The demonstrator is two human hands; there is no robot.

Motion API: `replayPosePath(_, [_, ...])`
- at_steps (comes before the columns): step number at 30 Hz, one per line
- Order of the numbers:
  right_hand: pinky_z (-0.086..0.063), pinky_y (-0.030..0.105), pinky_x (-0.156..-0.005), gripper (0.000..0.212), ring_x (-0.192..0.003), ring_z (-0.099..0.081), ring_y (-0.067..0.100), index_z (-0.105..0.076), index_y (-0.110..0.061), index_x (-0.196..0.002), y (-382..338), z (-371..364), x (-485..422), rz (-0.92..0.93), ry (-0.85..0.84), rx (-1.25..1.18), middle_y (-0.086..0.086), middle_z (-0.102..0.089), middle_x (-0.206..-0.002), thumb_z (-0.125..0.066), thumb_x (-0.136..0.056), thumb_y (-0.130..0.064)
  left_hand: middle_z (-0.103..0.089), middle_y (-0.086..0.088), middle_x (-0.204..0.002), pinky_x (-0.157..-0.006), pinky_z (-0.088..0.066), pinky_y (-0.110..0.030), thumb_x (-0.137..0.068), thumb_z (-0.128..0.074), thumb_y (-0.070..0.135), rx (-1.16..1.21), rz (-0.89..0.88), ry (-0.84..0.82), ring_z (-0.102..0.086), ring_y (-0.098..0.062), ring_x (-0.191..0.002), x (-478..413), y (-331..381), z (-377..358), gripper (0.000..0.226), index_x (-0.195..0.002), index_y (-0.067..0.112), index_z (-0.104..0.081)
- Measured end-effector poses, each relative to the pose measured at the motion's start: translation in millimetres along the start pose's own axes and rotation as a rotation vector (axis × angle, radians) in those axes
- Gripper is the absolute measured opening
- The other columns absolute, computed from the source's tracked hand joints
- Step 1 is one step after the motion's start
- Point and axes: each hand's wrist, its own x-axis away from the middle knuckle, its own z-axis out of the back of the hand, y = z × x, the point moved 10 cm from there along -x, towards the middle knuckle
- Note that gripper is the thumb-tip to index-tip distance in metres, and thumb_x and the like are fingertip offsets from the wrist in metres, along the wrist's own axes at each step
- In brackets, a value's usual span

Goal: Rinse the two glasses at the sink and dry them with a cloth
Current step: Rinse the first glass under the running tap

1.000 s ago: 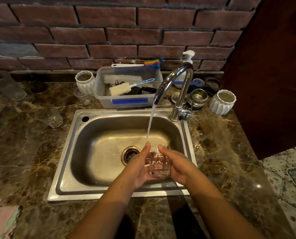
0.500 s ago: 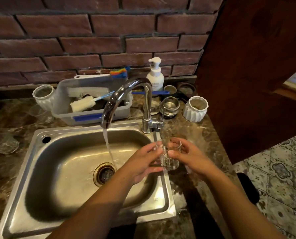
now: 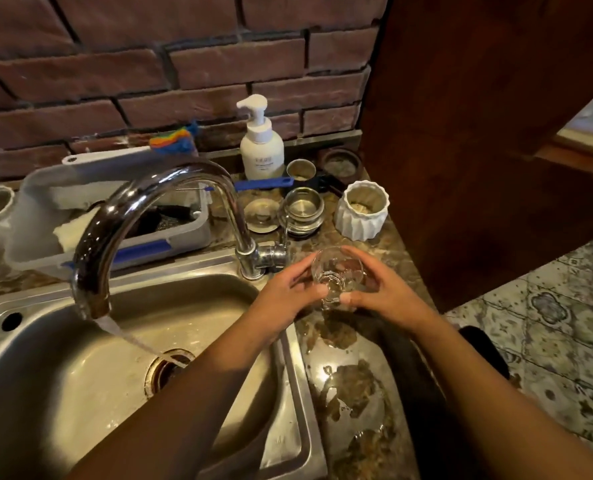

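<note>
**Glass comes out from under the tap**

A second ago the glass (image 3: 336, 271) was in the running water over the sink (image 3: 39, 382). Now it is away to the right, over the wet counter (image 3: 357, 403), just beside the base of the tap (image 3: 142, 209). The left hand (image 3: 284, 296) and right hand (image 3: 385, 296) cup it from either side, fingers curled round its wall. Its open mouth faces up and it tilts a little toward the person. I cannot tell whether its foot touches the stone.

The tap is running on with nothing under it, its water (image 3: 129, 337) falling toward the drain. The move looks to me like the end of this glass's rinse, so the next step is probably to set it down or dry it. I can pick out neither a cloth nor the other glass from here. With wet glass in wet hands over stone, a slip is the risk.
</note>
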Motion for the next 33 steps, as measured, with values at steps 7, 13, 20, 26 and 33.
replayPosePath(7, [-0.05,0.022,-0.101,0.086,-0.131,-0.056,0.012,-0.041,-0.015,-0.149,6.6,-5.2,-14.6,0.029,-0.067,-0.034,0.007,-0.053,-0.143,-0.082,-0.075,0.002,-0.057,0.005,-0.143,-0.105,-0.047,-0.025,-0.09,-0.07,0.004,-0.062,-0.068,0.031,-0.056,-0.005,-0.129,-11.1,-9.7,6.5,0.067,-0.143,0.037,-0.045])
replayPosePath(13, [-0.051,0.021,-0.099,0.085,-0.132,-0.056,0.011,-0.04,-0.021,-0.15,12.4,-4.5,-20.7,0.01,-0.089,-0.084,0.003,-0.051,-0.147,-0.079,-0.078,0.005,-0.057,0.005,-0.145,-0.113,-0.043,-0.033,-0.089,-0.071,0.009,-0.089,-0.067,0.037,-0.055,-0.007,-0.132,-15.4,-12.5,8.7,0.07,-0.15,0.029,-0.043])
replayPosePath(20, [-0.052,0.029,-0.104,0.084,-0.134,-0.055,0.017,-0.038,-0.019,-0.151,20.4,-6.8,-23.6,-0.028,-0.097,-0.158,0.007,-0.05,-0.147,-0.078,-0.08,0.001,-0.06,0.011,-0.139,-0.111,-0.044,-0.032,-0.092,-0.069,0.006,-0.089,-0.057,0.039,-0.057,-0.007,-0.13,-16.9,-15.6,8.5,0.066,-0.149,0.029,-0.043])
replayPosePath(26, [-0.049,0.018,-0.101,0.081,-0.13,-0.055,0.007,-0.041,-0.024,-0.145,29.3,-10.9,-8.0,-0.094,0.041,-0.185,-0.007,-0.057,-0.138,-0.083,-0.077,-0.009,-0.054,-0.002,-0.148,-0.114,-0.042,-0.038,-0.094,-0.068,0.01,-0.11,-0.019,0.069,-0.055,-0.012,-0.132,-8.3,-19.1,9.4,0.067,-0.153,0.024,-0.04])
replayPosePath(33, [-0.041,0.031,-0.105,0.076,-0.126,-0.048,0.012,-0.035,-0.017,-0.151,25.6,-43.3,55.1,-0.196,0.332,-0.102,-0.007,-0.05,-0.131,-0.075,-0.087,-0.01,-0.055,-0.007,-0.135,-0.082,-0.054,-0.024,-0.092,-0.068,0.004,-0.146,0.088,0.163,-0.06,-0.018,-0.113,57.5,-21.2,21.4,0.068,-0.152,0.017,-0.039])
